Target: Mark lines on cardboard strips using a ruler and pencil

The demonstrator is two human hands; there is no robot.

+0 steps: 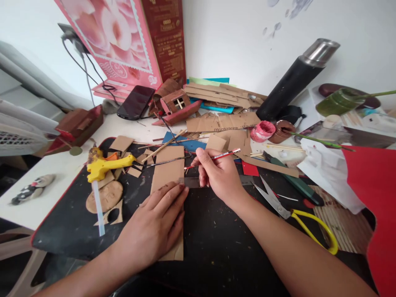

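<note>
A long brown cardboard strip (168,165) lies lengthwise on the black mat. My left hand (161,214) rests flat on it, fingers stretched out. Its fingertips press the end of a dark ruler (192,182), which crosses the strip's right edge and runs right beneath my other hand. In my right hand (218,175) is a red pencil (222,155), pinched between thumb and fingers. The pencil's tip points left, at the strip's right edge just above the ruler; whether it touches the cardboard I cannot tell.
Left of the strip sits a yellow glue gun (108,165) with cardboard scraps. Yellow-handled scissors (287,210) and a green utility knife (293,181) lie at right. Behind are model boats (177,103), stacked cardboard (216,95), paint jars (262,131) and a black flask (291,82).
</note>
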